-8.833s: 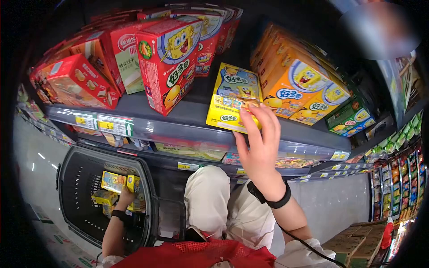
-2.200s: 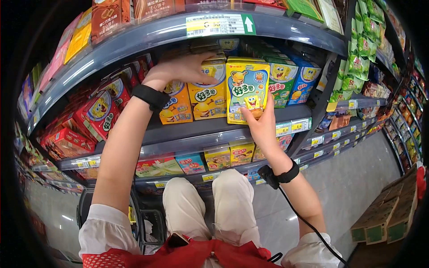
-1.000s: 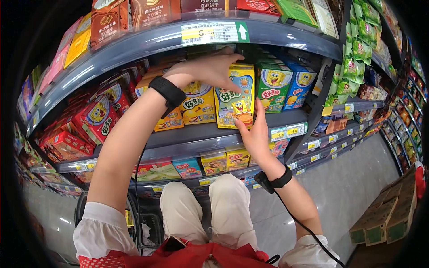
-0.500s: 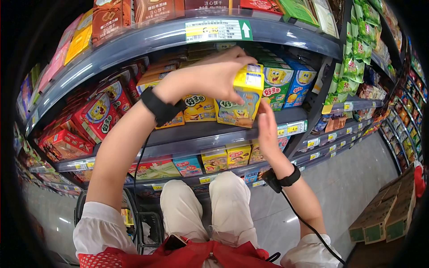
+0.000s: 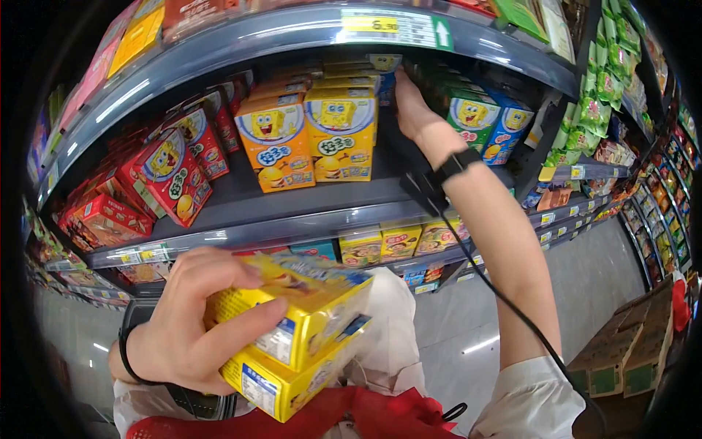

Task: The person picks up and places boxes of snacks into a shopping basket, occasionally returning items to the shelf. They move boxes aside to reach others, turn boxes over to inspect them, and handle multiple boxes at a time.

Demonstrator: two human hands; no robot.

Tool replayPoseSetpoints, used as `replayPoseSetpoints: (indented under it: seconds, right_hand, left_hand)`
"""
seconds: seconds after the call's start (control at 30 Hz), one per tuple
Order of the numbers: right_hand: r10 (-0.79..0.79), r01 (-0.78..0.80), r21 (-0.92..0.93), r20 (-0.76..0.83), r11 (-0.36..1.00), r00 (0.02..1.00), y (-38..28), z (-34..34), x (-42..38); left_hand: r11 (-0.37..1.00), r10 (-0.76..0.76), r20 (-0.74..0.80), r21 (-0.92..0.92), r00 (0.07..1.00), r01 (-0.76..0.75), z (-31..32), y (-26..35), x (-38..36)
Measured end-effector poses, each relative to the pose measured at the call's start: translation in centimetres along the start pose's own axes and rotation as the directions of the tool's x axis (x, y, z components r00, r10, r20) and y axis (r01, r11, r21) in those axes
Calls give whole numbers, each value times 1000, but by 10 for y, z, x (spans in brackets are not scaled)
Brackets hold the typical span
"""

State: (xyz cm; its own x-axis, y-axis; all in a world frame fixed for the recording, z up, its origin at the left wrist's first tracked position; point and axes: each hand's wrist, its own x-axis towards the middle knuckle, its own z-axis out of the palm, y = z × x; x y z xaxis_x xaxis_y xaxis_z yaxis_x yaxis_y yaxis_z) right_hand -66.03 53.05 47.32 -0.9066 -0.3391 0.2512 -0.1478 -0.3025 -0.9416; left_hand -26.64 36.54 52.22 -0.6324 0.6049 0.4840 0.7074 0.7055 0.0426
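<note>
My left hand (image 5: 212, 314) is closed round two stacked yellow boxes (image 5: 292, 329), held low over my lap. My right hand (image 5: 415, 110) reaches deep into the shelf, between the yellow boxes (image 5: 339, 135) and the green boxes (image 5: 472, 113); its fingers are hidden in the dark gap. Orange boxes (image 5: 276, 143) stand upright left of the yellow ones, and blue boxes (image 5: 506, 132) stand right of the green ones.
Red boxes (image 5: 167, 175) lean at the left of the shelf (image 5: 292, 205). Green packets (image 5: 594, 110) hang at the right. Overhead runs a shelf edge with a price label (image 5: 395, 28). Cartons (image 5: 621, 344) lie on the floor at the right.
My left hand has come down from the shelf to my lap with yellow boxes in it. My right hand has moved up into the shelf.
</note>
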Motion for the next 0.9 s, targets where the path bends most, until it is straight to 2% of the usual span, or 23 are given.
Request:
replayPoseSetpoints:
  seconds: [0.07, 0.13, 0.17, 0.2, 0.33, 0.47, 0.9]
  right_hand:
    - [107, -109, -147, -19, 983, 994, -11, 23, -3]
    - [192, -194, -55, -43, 980, 981, 33, 2, 74]
    - [244, -252, 81, 102, 964, 964, 35, -2, 81]
    - [307, -318, 211, 83, 924, 948, 4, 22, 43]
    - [294, -306, 346, 86, 887, 952, 21, 17, 76]
    - [314, -312, 347, 51, 885, 948, 28, 7, 77]
    - [337, -320, 326, 4, 890, 942, 43, 15, 92]
  left_hand:
    - [996, -92, 53, 4, 994, 92, -6, -3, -24]
    - [985, -174, 74, 5, 982, 174, -11, -10, -50]
    - [977, -213, 76, 9, 974, 213, -14, -13, -61]
    - [968, -252, 77, 10, 965, 252, -17, -15, -71]
    - [923, -384, 107, 6, 917, 385, -23, -30, -103]
    - [900, -432, 92, -13, 897, 435, -12, -47, -116]
    - [894, -418, 161, -100, 894, 436, 5, -70, -109]
